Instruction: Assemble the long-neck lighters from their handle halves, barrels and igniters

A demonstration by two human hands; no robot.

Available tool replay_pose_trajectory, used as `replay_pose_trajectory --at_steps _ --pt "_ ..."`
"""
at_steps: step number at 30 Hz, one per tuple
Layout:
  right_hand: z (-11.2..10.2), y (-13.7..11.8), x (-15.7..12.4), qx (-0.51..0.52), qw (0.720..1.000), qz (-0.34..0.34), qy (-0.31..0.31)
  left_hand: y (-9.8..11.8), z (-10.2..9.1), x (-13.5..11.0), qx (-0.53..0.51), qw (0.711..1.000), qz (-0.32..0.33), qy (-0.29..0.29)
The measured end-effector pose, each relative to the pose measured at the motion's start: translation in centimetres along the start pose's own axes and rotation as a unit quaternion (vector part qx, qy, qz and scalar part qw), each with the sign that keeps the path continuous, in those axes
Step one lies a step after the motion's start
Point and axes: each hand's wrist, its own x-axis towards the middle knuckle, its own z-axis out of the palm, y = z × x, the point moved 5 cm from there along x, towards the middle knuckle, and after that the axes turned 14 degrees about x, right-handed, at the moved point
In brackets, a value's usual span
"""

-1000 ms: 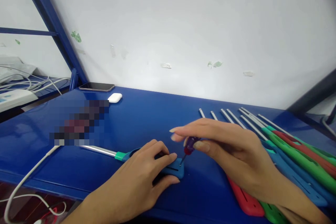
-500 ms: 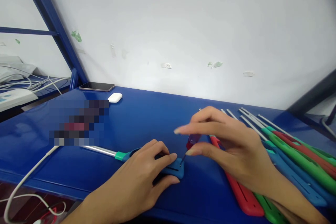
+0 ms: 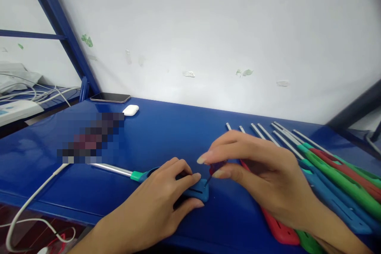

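Note:
My left hand (image 3: 162, 190) is closed over a blue plastic handle (image 3: 200, 191) and keeps it against the table. A green collar (image 3: 137, 176) and a thin metal rod (image 3: 114, 170) extend from the handle to the left. Thumb and fingers of my right hand (image 3: 253, 166) pinch a small screwdriver (image 3: 214, 168) with a dark red, see-through grip. Its thin shaft slants down, and the tip meets the handle near its right end. The palm of my right hand hides part of the grip.
Several similar handles with metal rods lie at the right, among them a red handle (image 3: 281, 228) and a green handle (image 3: 342, 174). A phone (image 3: 110, 97) and a white earbud case (image 3: 131, 110) sit at the back left. A white cable (image 3: 32, 192) crosses the left edge.
My right hand has lowered slightly and its fingers have closed in around the screwdriver grip. The left hand and the blue handle stay in place.

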Motion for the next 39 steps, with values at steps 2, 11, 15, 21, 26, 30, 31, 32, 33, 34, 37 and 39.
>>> replay_pose_trajectory --at_steps 2,11,15,21,26,30,31,32,33,34,37,39 --pt "-0.12 -0.05 0.04 -0.019 1.000 0.005 0.010 -0.01 -0.01 -0.02 -0.003 1.000 0.000 0.002" --pt "-0.46 -0.39 0.40 -0.016 0.999 -0.017 0.024 0.01 -0.04 0.01 0.004 1.000 0.000 0.002" --pt "-0.07 -0.04 0.28 -0.009 1.000 0.015 -0.012 -0.06 -0.02 -0.04 -0.004 1.000 -0.004 -0.001" --pt "-0.28 -0.09 0.30 -0.016 1.000 0.007 0.016 -0.06 -0.11 0.05 -0.007 1.000 -0.004 0.004" --pt "-0.01 0.31 0.28 0.052 0.998 0.036 -0.002 -0.01 -0.04 -0.07 -0.004 1.000 -0.001 -0.002" --pt "-0.51 -0.22 0.18 -0.052 0.997 -0.028 0.043 0.05 -0.02 -0.09 0.000 1.000 0.001 0.000" --pt "-0.50 -0.33 0.16 -0.075 0.996 -0.035 0.040 0.05 -0.01 -0.09 0.001 1.000 0.000 0.001" --pt "-0.44 -0.31 0.15 -0.084 0.995 -0.030 0.032 0.03 0.00 -0.07 0.000 1.000 -0.002 0.001" --pt "-0.32 -0.19 0.16 -0.078 0.997 -0.015 0.017 0.02 0.00 -0.06 0.000 1.000 -0.003 0.001" --pt "-0.14 -0.03 0.15 -0.063 0.998 0.000 0.001 0.02 0.00 -0.04 -0.001 1.000 -0.002 0.000" --pt "0.07 0.11 0.09 -0.027 1.000 -0.005 0.004 0.03 -0.08 0.05 0.000 1.000 0.001 0.001" --pt "-0.16 -0.15 -0.05 -0.051 0.997 -0.045 0.048 0.04 -0.12 0.12 0.001 1.000 0.001 0.001"
